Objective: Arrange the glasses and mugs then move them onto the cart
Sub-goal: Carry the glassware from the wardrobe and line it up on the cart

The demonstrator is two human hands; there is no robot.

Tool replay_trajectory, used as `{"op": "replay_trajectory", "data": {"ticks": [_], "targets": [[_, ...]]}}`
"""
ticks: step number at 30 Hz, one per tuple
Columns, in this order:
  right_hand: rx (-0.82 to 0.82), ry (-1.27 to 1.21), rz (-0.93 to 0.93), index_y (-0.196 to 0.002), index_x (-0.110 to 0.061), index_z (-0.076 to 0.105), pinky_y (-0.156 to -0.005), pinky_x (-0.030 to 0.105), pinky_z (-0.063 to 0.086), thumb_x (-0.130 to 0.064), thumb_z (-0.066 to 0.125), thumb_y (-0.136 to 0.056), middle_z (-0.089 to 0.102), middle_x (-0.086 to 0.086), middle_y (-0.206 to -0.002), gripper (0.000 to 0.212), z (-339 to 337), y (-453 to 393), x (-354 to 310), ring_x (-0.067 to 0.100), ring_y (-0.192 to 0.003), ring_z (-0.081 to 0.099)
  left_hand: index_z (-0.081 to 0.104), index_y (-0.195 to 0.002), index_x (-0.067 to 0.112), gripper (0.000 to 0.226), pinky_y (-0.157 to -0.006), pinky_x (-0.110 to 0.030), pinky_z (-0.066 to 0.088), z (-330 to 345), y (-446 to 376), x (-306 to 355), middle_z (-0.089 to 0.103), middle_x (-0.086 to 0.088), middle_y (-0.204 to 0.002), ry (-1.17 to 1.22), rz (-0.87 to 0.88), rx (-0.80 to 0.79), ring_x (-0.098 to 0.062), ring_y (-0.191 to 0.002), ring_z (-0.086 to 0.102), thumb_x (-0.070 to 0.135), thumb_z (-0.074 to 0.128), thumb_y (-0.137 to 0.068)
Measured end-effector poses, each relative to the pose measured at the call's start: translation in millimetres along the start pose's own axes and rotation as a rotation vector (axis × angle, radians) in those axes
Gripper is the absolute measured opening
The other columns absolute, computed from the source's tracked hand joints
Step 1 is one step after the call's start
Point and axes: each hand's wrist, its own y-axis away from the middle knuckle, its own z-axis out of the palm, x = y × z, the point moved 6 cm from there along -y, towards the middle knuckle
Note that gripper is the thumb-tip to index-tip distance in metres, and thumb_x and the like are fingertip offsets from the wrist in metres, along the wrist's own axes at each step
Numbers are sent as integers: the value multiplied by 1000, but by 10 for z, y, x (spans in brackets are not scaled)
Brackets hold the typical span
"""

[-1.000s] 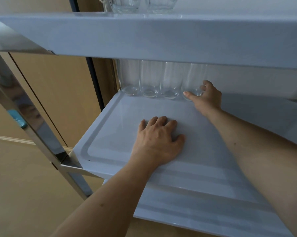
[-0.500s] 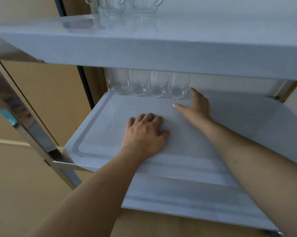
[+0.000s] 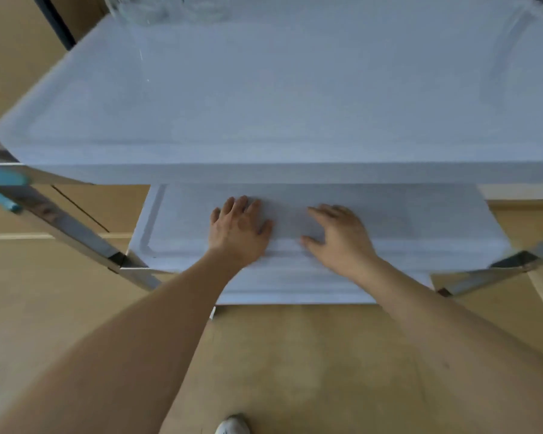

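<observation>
The view looks steeply down over a pale grey-white cart with two shelves showing. The upper shelf (image 3: 295, 98) fills the top half of the picture, and its front edge hides the back part of the lower shelf (image 3: 436, 223).

Both hands lie on the lower shelf, near its front edge. The left hand (image 3: 237, 230) rests palm down, fingers spread a little and flat on the surface, holding nothing. The right hand (image 3: 337, 236) is just beside it, apart by a narrow strip of shelf, also palm down with the fingers loosely spread and the thumb pointing toward the left hand; it too is empty. Both bare forearms run from the bottom corners of the picture up to the shelf.

The glassware (image 3: 166, 7) stands at the back left corner of the upper shelf, cut off by the top of the picture (only the clear bases show, blurred, so I cannot tell glasses from mugs or count them).

Shiny metal frame legs (image 3: 73, 230) slant down on the left and right of the lower shelf, and a blue piece (image 3: 4, 189) sits on the left leg. The floor (image 3: 295, 355) below is tan. A white shoe tip (image 3: 232, 425) peeks in at the bottom edge.
</observation>
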Motion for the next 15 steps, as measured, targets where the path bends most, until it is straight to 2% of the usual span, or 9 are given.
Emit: {"op": "replay_trajectory", "data": {"ticks": [4,6,10,13,15], "targets": [[-161,-72,119,-149,-20,46,-116,39,31,-51,61,-93,48,6,-152,66,-303,570,-127,30,-140,40,32,-157,26,65,-122,-43,19,-316,603,423,24,-2,-166,-50,162,-225,-27,-154,14,55,46,-100],[-247,-83,168,-154,-23,37,-119,42,27,-54,57,-95,38,4,-159,69,-515,858,-179,29,-146,33,28,-158,26,66,-122,-44,18,-599,870,584,19,-3,-167,-81,217,-287,-27,-155,10,54,45,-101],[-345,-103,239,-158,-27,27,-120,47,25,-56,53,-96,24,6,-165,73,-1143,1400,-342,30,-151,22,30,-157,25,64,-119,-45,23,-1362,1333,925,22,-4,-167,-58,233,-362,-27,-154,12,50,48,-101],[-326,-142,260,-158,-27,28,-119,47,26,-54,55,-96,25,7,-164,72,-1830,1778,-525,31,-150,23,34,-156,23,63,-118,-44,28,-2022,1657,1231,31,-6,-163,7,269,-397,-26,-152,20,45,53,-100],[-288,-131,269,-156,-26,31,-118,47,27,-52,57,-95,29,7,-162,72,-2341,1922,-597,30,-149,26,39,-154,21,63,-116,-44,31,-2529,1729,1478,37,-8,-159,29,307,-365,-27,-148,27,42,57,-98]]}}
